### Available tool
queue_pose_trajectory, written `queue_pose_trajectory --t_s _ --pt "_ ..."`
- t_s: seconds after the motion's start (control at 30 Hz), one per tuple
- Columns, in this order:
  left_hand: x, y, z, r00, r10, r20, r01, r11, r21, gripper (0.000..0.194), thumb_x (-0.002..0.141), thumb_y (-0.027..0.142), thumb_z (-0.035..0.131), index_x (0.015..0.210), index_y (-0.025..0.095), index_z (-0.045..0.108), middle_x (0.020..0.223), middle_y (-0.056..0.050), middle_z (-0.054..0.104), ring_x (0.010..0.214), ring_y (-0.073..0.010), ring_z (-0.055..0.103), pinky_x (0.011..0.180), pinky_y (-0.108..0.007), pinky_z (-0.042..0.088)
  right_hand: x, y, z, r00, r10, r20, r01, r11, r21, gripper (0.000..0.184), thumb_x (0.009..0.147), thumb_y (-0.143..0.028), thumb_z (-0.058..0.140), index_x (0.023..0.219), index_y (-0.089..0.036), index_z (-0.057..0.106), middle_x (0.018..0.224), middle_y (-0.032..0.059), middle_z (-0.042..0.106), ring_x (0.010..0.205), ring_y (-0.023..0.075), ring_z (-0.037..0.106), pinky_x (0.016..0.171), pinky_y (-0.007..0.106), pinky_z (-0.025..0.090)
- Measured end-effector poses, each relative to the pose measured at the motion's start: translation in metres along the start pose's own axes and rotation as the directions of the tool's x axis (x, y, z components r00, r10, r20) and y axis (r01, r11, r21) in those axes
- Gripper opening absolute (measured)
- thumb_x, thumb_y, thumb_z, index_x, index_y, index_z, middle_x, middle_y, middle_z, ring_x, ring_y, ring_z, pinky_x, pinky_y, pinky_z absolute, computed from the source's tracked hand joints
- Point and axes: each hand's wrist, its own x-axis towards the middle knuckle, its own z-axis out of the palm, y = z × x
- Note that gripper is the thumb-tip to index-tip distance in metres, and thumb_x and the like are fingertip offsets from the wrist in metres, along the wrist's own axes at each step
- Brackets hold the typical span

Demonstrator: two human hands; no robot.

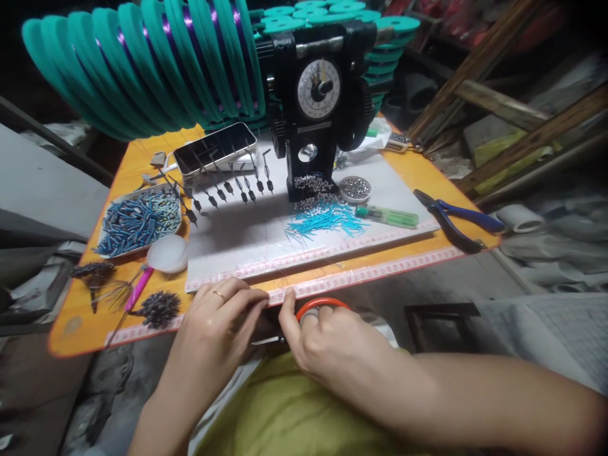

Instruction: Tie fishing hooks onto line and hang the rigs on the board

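My left hand (216,320) and my right hand (320,339) meet at the near edge of an orange table (413,166), fingertips pinched together close to a measuring tape (361,274) along the edge. My right hand's fingers pass through the orange handle of scissors (320,304); a thin metal blade shows between the hands. What the left fingers pinch is too small to make out. A ring sits on my left hand.
On a white sheet (237,234) lie turquoise tubes (323,218), a green lighter (387,216), a tin of beads (355,187), rigged lines and a phone (215,147). A black winding machine (317,95), teal spools (142,63), blue pliers (458,221) and a tray of blue pieces (137,221) surround it.
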Motion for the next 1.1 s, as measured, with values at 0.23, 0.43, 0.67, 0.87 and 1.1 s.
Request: queue_pose_trajectory --t_s 0.23,0.43,0.67,0.87,1.1 --pt "0.000 0.003 0.000 1.000 -0.008 -0.017 0.008 1.000 -0.006 0.011 0.088 0.021 0.062 0.097 0.028 0.063 0.092 0.006 0.065 0.085 -0.0058 0.056 0.080 -0.020 0.038 -0.004 0.002 0.004 1.000 0.007 -0.002 -0.007 0.999 0.043 0.037 0.079 -0.012 0.029 0.115 -0.005 0.037 0.053 -0.0034 0.036 0.042 0.0044 0.038 0.048 0.021 0.017" --pt "0.003 0.009 0.001 0.998 -0.009 -0.063 0.011 0.999 0.042 0.007 0.088 0.021 0.062 0.092 0.026 0.064 0.085 0.007 0.065 0.081 -0.0053 0.057 0.079 -0.022 0.038 -0.011 0.001 0.012 0.997 -0.046 0.068 0.039 0.995 0.095 0.045 0.081 -0.006 0.025 0.125 -0.005 0.033 0.053 -0.0028 0.037 0.045 0.0018 0.037 0.054 0.020 0.008" --pt "0.006 0.012 0.002 0.996 -0.005 -0.088 0.017 0.991 0.129 0.004 0.087 0.022 0.062 0.085 0.026 0.063 0.078 0.009 0.064 0.073 -0.0047 0.055 0.075 -0.022 0.036 -0.017 0.004 0.014 0.997 -0.005 0.075 -0.009 0.984 0.180 0.044 0.086 -0.008 0.029 0.130 -0.008 0.032 0.056 -0.0026 0.041 0.048 -0.0016 0.036 0.062 0.023 -0.002" --pt "0.000 0.015 0.008 0.975 0.010 -0.222 0.001 0.999 0.054 0.009 0.084 0.015 0.064 0.082 0.024 0.063 0.075 0.007 0.065 0.076 -0.0060 0.057 0.078 -0.024 0.037 -0.026 0.011 0.021 0.996 0.066 0.063 -0.091 0.779 0.620 0.039 0.091 -0.040 0.047 0.122 -0.016 0.047 0.067 -0.0038 0.055 0.062 -0.0079 0.047 0.061 0.010 0.014" --pt "-0.022 0.025 0.016 0.895 -0.152 -0.418 0.069 0.976 -0.208 0.016 0.081 0.013 0.069 0.084 0.028 0.063 0.081 0.005 0.070 0.112 -0.0155 0.060 0.108 -0.041 0.037 -0.018 -0.015 0.019 0.788 -0.081 0.610 -0.534 0.404 0.743 0.055 0.087 -0.063 0.040 0.116 -0.020 0.059 0.080 -0.0011 0.062 0.061 -0.0068 0.048 0.059 0.007 0.015"
